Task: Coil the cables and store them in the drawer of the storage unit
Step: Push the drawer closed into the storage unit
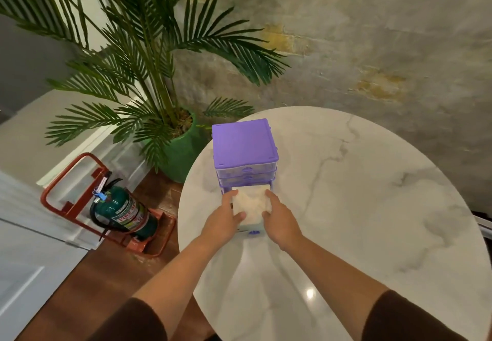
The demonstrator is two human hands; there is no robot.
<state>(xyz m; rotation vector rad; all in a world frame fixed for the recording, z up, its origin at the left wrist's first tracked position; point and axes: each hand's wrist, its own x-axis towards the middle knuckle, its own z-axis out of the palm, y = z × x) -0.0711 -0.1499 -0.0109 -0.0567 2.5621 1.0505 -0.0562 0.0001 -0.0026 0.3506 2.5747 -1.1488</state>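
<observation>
A small purple storage unit (243,143) with clear drawers stands at the far left of the round marble table (359,194). Its bottom drawer (251,202) is pulled out toward me, clear with a purple handle at the front. My left hand (225,217) grips the drawer's left side, thumb curled over the rim. My right hand (278,219) grips its right side the same way. The drawer's inside looks pale and blurred; I cannot make out any cables in it.
A palm plant in a green pot (181,151) stands on the floor just left of the table. A green fire extinguisher (125,211) lies in a red stand beside it. A concrete wall runs behind the table.
</observation>
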